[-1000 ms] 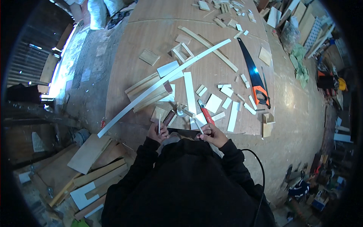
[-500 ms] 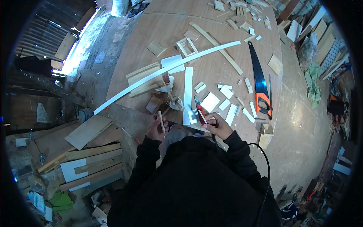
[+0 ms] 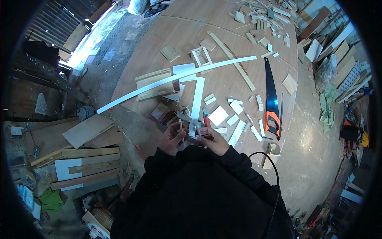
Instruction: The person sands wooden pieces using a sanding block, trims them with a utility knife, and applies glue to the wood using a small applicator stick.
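Note:
Close in front of my body, my two hands are near each other at the table's near edge. My left hand [image 3: 172, 139] pinches a thin pale wood strip [image 3: 181, 125] that stands nearly upright. Between the fingers of my right hand [image 3: 214, 140] is another small light wood piece [image 3: 198, 130], partly hidden and a little blurred. Just beyond the right hand lies a red-handled tool [image 3: 206, 118], its kind hard to make out. A white strip [image 3: 197, 99] runs away from the hands, and a square white block [image 3: 218, 116] sits to the right.
A long white strip [image 3: 175, 79] crosses the table [image 3: 159, 36] and overhangs its left edge. A handsaw [image 3: 272, 95] with an orange handle lies at the right. Small wood offcuts are scattered about, with a small wooden frame [image 3: 201, 57] farther back. Boards [image 3: 89, 130] are stacked at lower left.
My right hand has moved left, away from the red-handled tool, carrying its light wood piece toward my left hand. The left hand has shifted slightly right with its strip. The view has tilted slightly.

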### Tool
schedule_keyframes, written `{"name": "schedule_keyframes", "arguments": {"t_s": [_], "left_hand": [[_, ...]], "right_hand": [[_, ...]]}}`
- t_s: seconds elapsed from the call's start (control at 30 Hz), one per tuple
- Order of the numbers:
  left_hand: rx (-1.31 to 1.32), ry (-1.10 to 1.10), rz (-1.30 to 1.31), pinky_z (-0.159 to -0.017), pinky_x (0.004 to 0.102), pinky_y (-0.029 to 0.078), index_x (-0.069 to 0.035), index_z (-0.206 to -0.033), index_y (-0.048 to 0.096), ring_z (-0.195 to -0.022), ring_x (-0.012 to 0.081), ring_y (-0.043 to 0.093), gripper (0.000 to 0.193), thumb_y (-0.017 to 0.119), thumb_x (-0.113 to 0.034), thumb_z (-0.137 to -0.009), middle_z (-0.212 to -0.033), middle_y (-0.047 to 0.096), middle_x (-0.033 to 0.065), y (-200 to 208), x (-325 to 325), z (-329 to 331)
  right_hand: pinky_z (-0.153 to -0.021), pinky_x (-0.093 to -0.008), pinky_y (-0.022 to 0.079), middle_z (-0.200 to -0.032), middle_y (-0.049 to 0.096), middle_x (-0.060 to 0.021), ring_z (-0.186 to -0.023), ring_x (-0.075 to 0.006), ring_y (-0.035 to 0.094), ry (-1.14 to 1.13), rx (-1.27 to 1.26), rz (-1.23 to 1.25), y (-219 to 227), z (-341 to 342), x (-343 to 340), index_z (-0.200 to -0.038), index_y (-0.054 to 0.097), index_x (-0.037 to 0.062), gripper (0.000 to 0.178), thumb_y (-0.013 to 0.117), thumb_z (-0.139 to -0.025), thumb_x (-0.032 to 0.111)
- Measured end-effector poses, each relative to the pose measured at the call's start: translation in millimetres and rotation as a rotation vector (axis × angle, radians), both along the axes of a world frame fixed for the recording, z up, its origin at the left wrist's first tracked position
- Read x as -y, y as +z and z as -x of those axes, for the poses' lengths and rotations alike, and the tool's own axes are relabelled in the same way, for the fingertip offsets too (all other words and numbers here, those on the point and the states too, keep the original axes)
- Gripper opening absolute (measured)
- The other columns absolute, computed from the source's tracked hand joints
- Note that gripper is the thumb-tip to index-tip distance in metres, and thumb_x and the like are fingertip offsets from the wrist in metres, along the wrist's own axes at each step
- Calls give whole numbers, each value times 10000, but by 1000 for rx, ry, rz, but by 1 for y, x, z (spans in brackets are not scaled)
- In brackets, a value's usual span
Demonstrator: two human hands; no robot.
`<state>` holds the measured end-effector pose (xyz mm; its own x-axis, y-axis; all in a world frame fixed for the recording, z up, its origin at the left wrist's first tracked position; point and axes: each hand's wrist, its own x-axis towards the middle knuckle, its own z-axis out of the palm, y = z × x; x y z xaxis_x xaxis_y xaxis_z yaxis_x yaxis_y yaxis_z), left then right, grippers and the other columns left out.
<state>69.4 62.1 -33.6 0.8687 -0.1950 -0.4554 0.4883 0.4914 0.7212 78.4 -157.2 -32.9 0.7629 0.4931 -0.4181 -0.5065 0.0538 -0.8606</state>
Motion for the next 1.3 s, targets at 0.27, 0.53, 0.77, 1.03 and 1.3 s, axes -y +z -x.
{"name": "schedule_keyframes", "arguments": {"t_s": [0.27,0.53,0.77,1.03,1.3], "left_hand": [[88,-62,64,-856,283,512,-7,-1295,447,-1029,154,601,453,661,-102,-907,-1123,598,105,21,-4,-18],[23,7,87,-780,283,542,-19,-1293,451,-958,163,629,434,648,-119,-919,-1117,603,85,-18,-53,-29],[-238,15,-120,-784,310,547,14,-1137,540,-877,192,646,309,650,-179,-922,-1026,627,101,-118,-124,-56],[-282,-89,-235,-795,335,549,17,-1172,548,-833,198,629,318,643,-163,-928,-945,600,75,-160,-152,-97],[-238,-136,-14,-814,372,550,0,-1140,551,-849,186,611,248,633,-94,-926,-960,579,62,-146,-170,-119]], "right_hand": [[-795,-261,471,-939,608,-41,-830,-118,576,-168,189,86,17,-3,-45,-1191,533,34,465,767,-816,179],[-787,-264,488,-931,637,-58,-852,-125,605,3,230,313,33,-14,-70,-1165,556,34,451,777,-812,209],[-761,-266,478,-884,618,-39,-824,-116,600,-323,42,208,12,-9,-57,-1197,534,21,449,753,-835,170],[-761,-264,472,-897,605,-20,-813,-109,583,-422,-36,227,15,-3,-93,-1208,510,11,439,737,-849,121],[-745,-238,461,-893,554,5,-818,-86,556,-449,-10,261,-3,0,-145,-1204,530,33,456,764,-829,145]]}}
